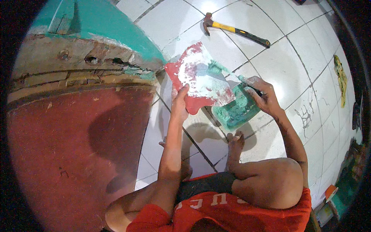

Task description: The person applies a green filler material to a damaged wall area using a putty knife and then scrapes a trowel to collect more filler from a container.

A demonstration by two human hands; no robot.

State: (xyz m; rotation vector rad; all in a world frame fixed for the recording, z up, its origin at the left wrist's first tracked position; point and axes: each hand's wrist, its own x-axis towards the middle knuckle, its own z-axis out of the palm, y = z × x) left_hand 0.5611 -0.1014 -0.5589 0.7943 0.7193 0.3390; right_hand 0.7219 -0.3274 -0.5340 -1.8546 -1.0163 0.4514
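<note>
- Work looks pretty mid-job to me: the red-and-white piece [201,75] is up off the tiled floor [278,58], held in front of the knees, next to the big teal-and-red structure [77,127].
- Left hand [180,101] is closed on the near edge of that piece, thumb on top. The other fingers are mostly tucked underneath, so can't tell exactly how they sit.
- Right hand [264,94] has its fingers curled round the handle of a brush-like tool [231,73]. The green-loaded tip is over the piece's far right part, seemingly touching it, though I can't swear to contact from this angle.
- Done, as far as I can see: a broad, patchy white layer over most of the face, plus some green right around the tip.
- Not done: red shows bare along the left and bottom edges, and most of the white has no solid green on it. If the whole face is meant to be coated, I'd call it early days.
- Plenty of green stuff [239,103] in the tray [244,123] just below the right hand, so supply looks fine.
- The structure's rough strip [77,58] has holes and cracks with only bits of green; looks unfinished.
- Hammer [235,29] lies untouched beyond the piece.
</note>
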